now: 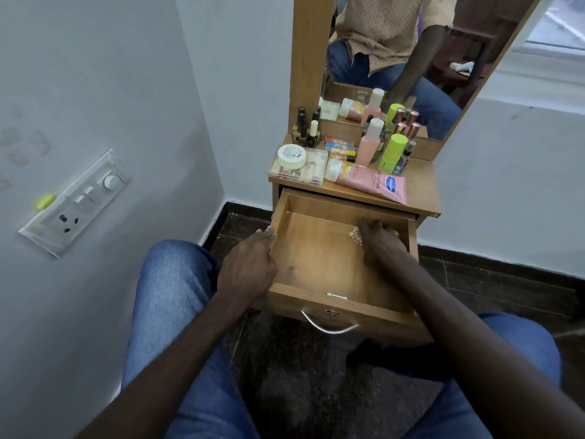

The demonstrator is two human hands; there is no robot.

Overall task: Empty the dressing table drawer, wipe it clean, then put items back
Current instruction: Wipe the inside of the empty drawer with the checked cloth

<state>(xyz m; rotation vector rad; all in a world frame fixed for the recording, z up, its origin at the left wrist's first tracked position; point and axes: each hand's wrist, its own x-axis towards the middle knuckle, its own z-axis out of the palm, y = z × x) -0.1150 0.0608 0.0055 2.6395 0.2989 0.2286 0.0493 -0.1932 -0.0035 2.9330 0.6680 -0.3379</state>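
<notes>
The wooden drawer (319, 248) of the dressing table stands pulled out, with nothing in it except a cloth. My left hand (250, 264) grips the drawer's left wall, fingers curled over its rim. My right hand (381, 243) is inside at the back right and presses a small patterned cloth (355, 232) against the drawer floor; most of the cloth is hidden under the hand. On the table top (421, 188) lie a pink lotion tube (370, 180), a clear plastic box (299, 171) with a white jar (292, 156) on it, several bottles and nail polishes.
A tall mirror (411, 58) rises behind the table top and reflects a person. A wall with a switchboard (76, 204) is close on the left. My knees in blue jeans flank the drawer over a dark stone floor. A metal handle (329, 326) hangs on the drawer front.
</notes>
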